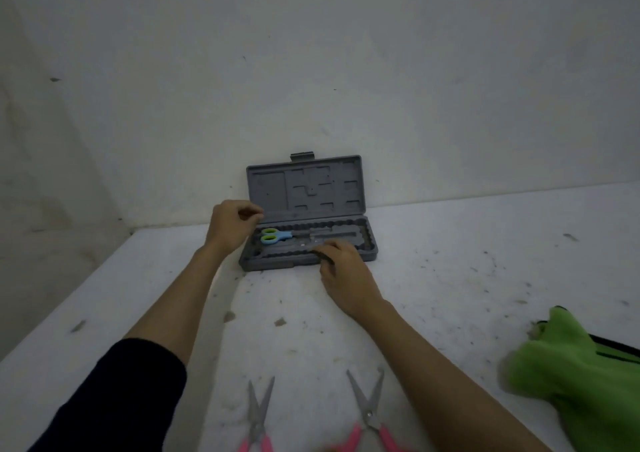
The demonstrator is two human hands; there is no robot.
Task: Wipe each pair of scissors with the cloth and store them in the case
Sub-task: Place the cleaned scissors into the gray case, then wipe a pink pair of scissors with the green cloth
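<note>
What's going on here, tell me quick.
A person is packing scissors into an open grey case that stands against the wall. One blue-and-green pair already lies in its tray. The left hand rests at the case's left edge, and the right hand is at the front rim, seemingly holding something dark there. Two pink-handled scissors lie open on the table near the person, and a green cloth lies to the right.

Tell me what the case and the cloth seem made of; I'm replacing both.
The case looks like moulded grey plastic with a matte finish: shaped recesses in lid and tray. The cloth looks like soft green fleece or microfibre, fuzzy and crumpled; which one is unclear.
</note>
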